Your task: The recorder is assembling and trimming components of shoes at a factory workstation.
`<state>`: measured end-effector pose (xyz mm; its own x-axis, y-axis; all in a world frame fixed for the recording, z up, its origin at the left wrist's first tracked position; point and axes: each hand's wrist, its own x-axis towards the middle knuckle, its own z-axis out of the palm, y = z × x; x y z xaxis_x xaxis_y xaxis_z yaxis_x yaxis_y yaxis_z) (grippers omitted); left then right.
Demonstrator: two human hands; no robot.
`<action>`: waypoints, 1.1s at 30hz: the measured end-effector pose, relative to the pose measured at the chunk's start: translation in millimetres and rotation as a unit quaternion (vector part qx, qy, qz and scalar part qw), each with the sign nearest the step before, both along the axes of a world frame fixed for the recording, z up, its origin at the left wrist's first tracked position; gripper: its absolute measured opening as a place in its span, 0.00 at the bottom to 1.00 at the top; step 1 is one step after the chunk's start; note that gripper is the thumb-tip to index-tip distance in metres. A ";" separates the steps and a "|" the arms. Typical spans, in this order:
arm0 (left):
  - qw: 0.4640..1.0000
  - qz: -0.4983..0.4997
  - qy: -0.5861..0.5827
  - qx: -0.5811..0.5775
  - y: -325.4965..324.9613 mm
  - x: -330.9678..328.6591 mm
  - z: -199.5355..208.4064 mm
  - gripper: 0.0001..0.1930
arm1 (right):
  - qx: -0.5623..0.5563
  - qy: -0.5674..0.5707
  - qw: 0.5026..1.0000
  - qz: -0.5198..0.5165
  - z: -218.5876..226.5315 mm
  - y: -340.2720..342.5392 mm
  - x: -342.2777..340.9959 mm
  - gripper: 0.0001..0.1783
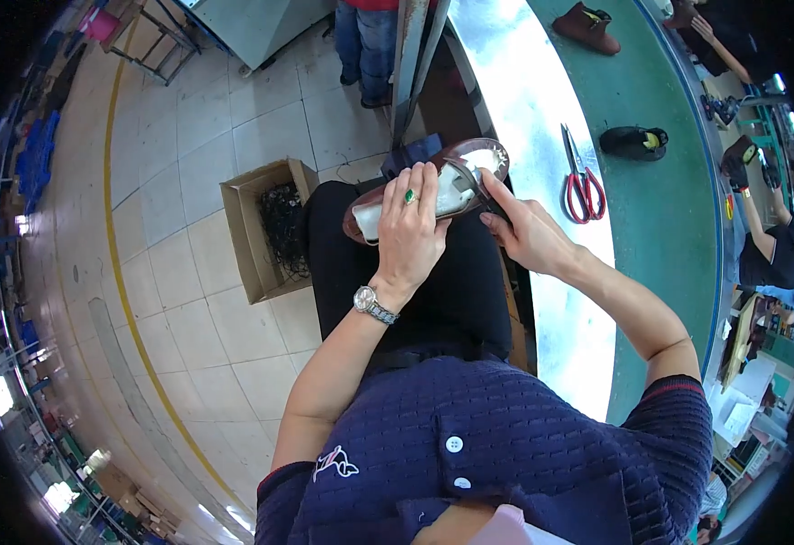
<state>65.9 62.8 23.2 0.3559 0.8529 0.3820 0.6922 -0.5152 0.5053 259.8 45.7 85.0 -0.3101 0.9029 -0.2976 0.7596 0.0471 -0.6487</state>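
A reddish-brown shoe (483, 160) lies bottom up across my lap, its pale underside showing. My left hand (408, 227) grips it around the middle, fingers closed over the underside. A green-stoned ring and a wristwatch (366, 299) are on that hand and wrist. In my right hand (535, 238) is a metal tool that looks like pincers (463, 174), with dark handles. Its curved head rests at the shoe's underside near the toe end; I cannot tell whether the jaws bite on anything. My fingers partly hide the handles.
Red-handled scissors (585, 194) lie on the metal bench at my right. Past it, a green conveyor belt (660, 272) carries a brown boot (587, 27) and a black shoe (634, 143). An open carton (256, 222) with dark scraps stands on the floor at left. People are around.
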 end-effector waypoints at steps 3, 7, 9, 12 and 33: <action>1.000 -0.018 0.015 0.018 -0.7 -3.5 -5.0 0.38 | 0.019 -0.049 0.997 0.050 3.5 7.2 6.9 0.35; 0.994 -0.025 0.073 0.072 3.6 -5.9 -17.6 0.36 | 0.068 -0.317 0.931 0.169 40.2 25.5 1.0 0.34; 0.995 -0.017 0.069 0.074 4.7 -7.6 -18.9 0.35 | 0.067 -0.244 0.956 0.150 63.0 38.7 -3.0 0.34; 0.995 -0.009 0.072 0.074 4.3 -4.3 -19.0 0.34 | 0.082 -0.066 0.993 0.051 64.2 42.9 -16.7 0.32; 0.988 -0.005 0.112 0.107 7.4 1.8 -18.6 0.30 | 0.040 -0.147 0.988 -0.038 0.5 46.6 -7.3 0.32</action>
